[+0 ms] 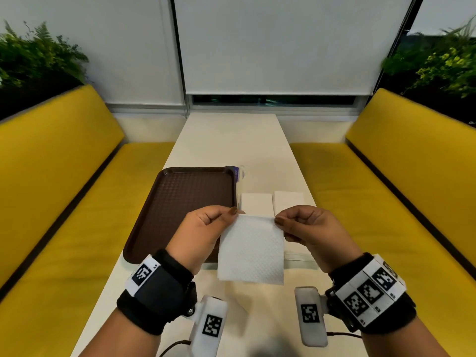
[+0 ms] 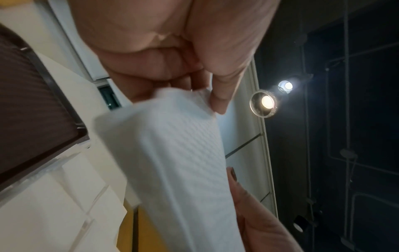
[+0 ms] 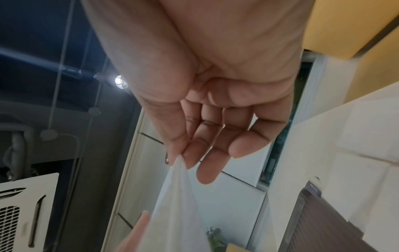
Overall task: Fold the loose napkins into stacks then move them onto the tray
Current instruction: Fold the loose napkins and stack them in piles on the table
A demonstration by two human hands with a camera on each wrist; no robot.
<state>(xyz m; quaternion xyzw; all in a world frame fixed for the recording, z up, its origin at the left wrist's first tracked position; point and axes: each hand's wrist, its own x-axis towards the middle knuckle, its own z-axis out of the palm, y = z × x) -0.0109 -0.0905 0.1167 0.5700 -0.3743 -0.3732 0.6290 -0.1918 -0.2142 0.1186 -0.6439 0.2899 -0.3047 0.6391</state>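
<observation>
A white embossed napkin [image 1: 251, 251] hangs in the air above the table, held by its two top corners. My left hand [image 1: 206, 228] pinches the top left corner between thumb and fingers, and my right hand [image 1: 301, 226] pinches the top right corner. The left wrist view shows the napkin [image 2: 172, 162] draping down from the thumb [image 2: 218, 100]. The right wrist view shows thumb and forefinger nipping the napkin's corner [image 3: 179, 163]. Two folded white napkin stacks [image 1: 256, 203] [image 1: 288, 202] lie side by side just beyond my hands. The brown tray [image 1: 180, 207] lies to their left with nothing on it.
The long white table [image 1: 231, 140] runs away from me between two yellow benches [image 1: 64, 189] [image 1: 412, 189]. More flat napkins [image 1: 298, 257] lie under my right hand. A small packet [image 1: 239, 172] sits by the tray's far right corner.
</observation>
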